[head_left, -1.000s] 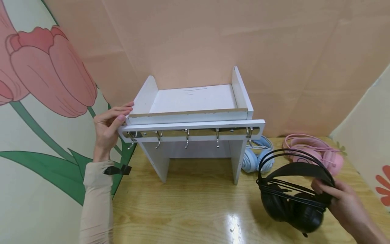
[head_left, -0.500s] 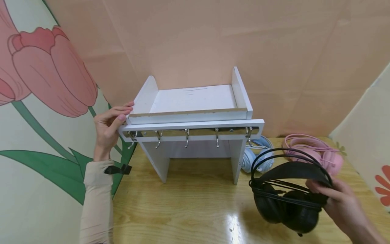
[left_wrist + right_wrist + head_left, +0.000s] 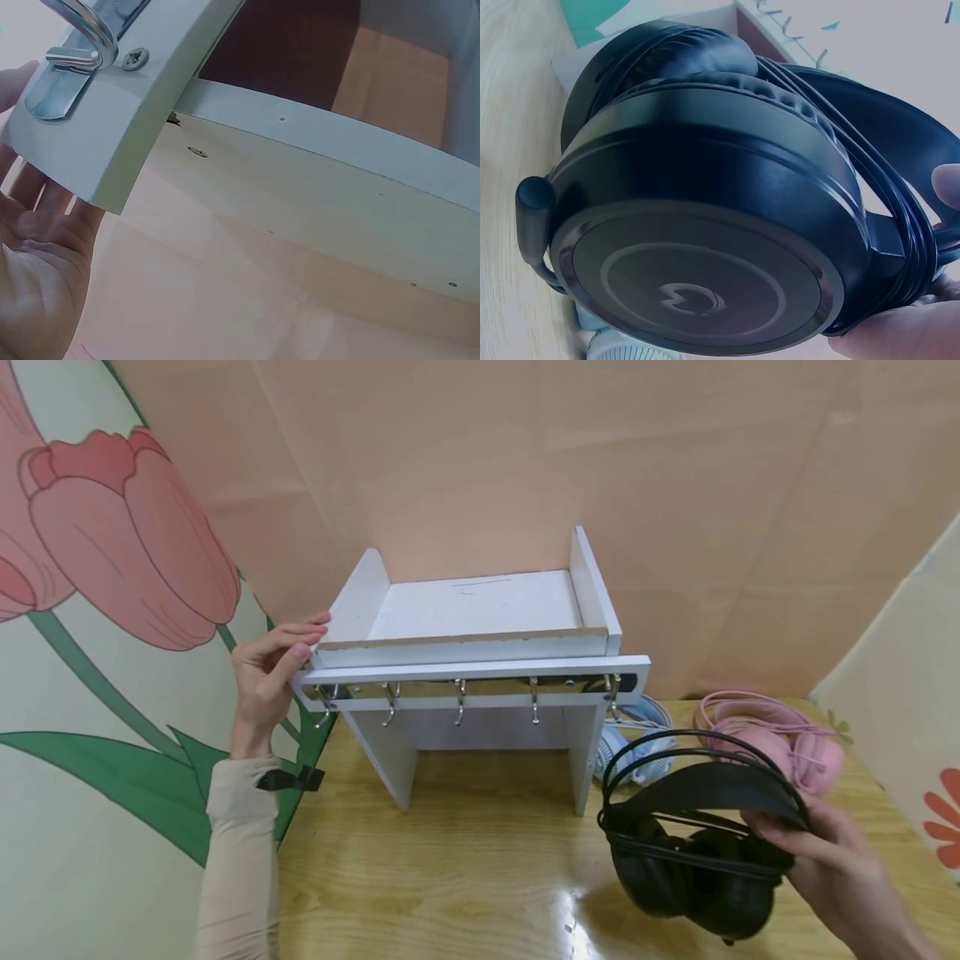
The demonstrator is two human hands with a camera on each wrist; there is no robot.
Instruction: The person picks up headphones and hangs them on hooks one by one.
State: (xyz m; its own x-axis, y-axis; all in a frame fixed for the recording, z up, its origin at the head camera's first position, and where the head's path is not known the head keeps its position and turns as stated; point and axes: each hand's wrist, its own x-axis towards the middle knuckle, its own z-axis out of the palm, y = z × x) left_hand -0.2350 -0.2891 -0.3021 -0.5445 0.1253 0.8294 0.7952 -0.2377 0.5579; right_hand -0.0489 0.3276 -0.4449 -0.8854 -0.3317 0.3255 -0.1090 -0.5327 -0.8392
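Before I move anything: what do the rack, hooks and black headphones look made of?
Rack: probably white-laminated board, smooth; brown shows along its front edge. Hooks: polished metal, likely chromed; sharp highlights. Headphones: apparently black plastic, satin, soft sheen; ear pads leather-like, wrinkled.

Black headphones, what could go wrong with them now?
The right hand grips the black headphones at just one side, seemingly above the wooden table, so they might slip and drop. Their bundled cable could snag on the metal hooks if brought near. The blue headphones show just behind them in the head view, so a swing might bump those.
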